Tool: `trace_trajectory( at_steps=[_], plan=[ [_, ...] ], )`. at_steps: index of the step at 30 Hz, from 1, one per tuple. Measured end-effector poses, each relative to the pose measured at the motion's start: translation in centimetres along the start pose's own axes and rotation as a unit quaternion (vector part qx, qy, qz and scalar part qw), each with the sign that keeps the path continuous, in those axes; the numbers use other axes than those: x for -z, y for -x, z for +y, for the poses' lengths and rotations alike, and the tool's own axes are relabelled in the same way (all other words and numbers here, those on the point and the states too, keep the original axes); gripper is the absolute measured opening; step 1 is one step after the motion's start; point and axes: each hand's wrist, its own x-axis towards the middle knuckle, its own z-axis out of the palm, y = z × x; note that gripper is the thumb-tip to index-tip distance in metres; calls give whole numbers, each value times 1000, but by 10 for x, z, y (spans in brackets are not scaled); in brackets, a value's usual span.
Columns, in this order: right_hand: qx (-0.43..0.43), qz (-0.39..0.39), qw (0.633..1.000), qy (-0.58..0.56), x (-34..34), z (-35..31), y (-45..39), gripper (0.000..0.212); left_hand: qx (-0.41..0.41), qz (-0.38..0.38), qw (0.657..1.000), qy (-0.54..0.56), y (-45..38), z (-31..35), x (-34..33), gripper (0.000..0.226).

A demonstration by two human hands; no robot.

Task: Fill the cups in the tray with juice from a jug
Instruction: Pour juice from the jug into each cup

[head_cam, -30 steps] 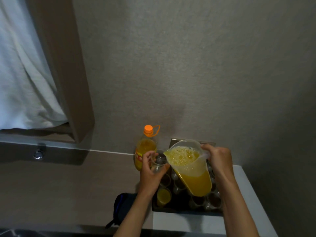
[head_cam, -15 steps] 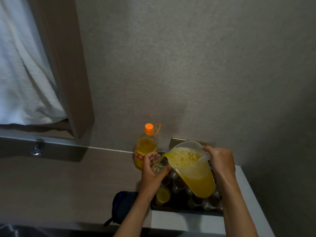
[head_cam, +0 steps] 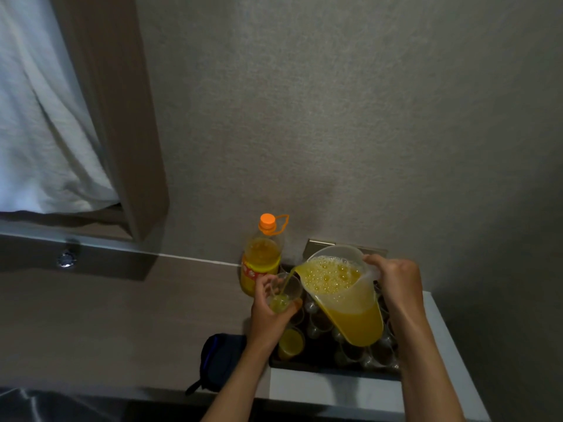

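Right hand [head_cam: 396,284] has a clenched grip on the handle side of the jug [head_cam: 344,293]; the handle itself is hidden behind the fingers. Jug is clear plastic, tilted hard toward the left, spout down, about half full of orange juice with foam on top. A thin stream of juice [head_cam: 286,280] runs off the spout.

Left hand [head_cam: 268,312] has its grip wrapped round a clear cup [head_cam: 285,295], held up just beside the spout, above the tray's left edge. Stream lands inside it; a little yellow juice sits at the bottom, the rest of the cup is unfilled.

Below both hands: a dark tray [head_cam: 329,365] on the worktop [head_cam: 122,315], packed with clear cups. One filled cup [head_cam: 291,342] stands at the near-left corner, just under the left wrist. The empty cups [head_cam: 353,351] beside it look dry, though the light is dim and the far rows are hidden behind the jug.

Juice bottle [head_cam: 261,257], orange cap on, stands upright against the wall just left of the tray's far corner, behind the held cup. A dark pouch [head_cam: 221,360] with a blue trim lies on the worktop, touching or nearly touching the tray's left side. Tray's near edge sits over a white panel [head_cam: 329,388].

White curtain [head_cam: 39,117] hangs top left.
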Motion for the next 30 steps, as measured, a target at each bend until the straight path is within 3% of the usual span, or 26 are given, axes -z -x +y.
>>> trace_trajectory(
  at_steps=[3,7,15,20,30],
  plan=[
    [2,0,1000,1,0,0,-1,56,11,-1,1000,2,0,-6,0,66],
    [4,1,1000,-2,1,0,-2,63,19,-2,1000,8,1,-9,1,66],
    [10,11,1000,2,1,0,-1,50,29,-2,1000,10,0,-16,2,66],
    [11,14,1000,-4,2,0,-1,63,34,5,999,13,-1,-19,1,70],
    [21,15,1000,6,3,3,1,53,30,2,999,16,4,-15,1,72]
  ],
)
